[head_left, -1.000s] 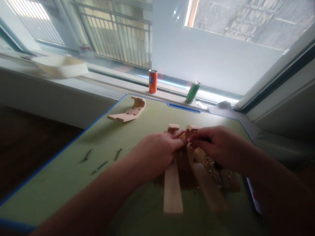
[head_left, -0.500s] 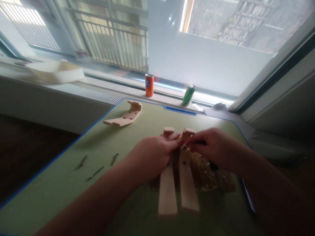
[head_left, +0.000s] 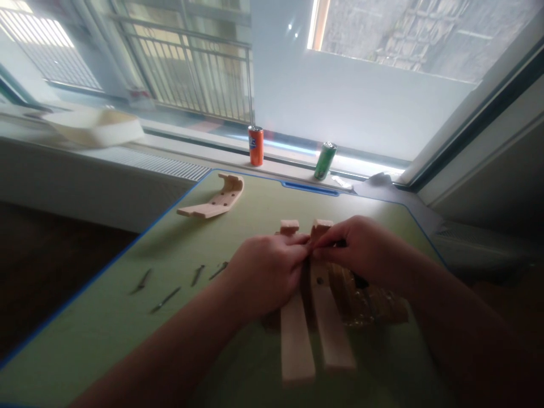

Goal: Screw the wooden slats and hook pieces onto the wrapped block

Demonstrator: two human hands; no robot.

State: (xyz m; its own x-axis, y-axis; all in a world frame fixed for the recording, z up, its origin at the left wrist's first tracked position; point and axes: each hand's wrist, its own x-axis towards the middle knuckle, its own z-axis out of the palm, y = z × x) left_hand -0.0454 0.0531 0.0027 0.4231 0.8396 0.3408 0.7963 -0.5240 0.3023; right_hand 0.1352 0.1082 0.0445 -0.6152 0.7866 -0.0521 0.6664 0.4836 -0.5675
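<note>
Left hand (head_left: 272, 272) over long pale-wood strip (head_left: 296, 345), grip unclear; right hand (head_left: 361, 243) pinched closed at drilled pale-wood strip (head_left: 335, 337), contents hidden; best brace both.

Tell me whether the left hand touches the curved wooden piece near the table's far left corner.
Apart. The head view shows a stretch of green tabletop between the left hand and the curved wooden piece.

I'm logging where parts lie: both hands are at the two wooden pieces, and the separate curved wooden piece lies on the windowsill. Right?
No: the head view shows the separate curved wooden piece lying on the green tabletop, not the windowsill. The left hand and right hand are at the two wooden pieces.
</note>
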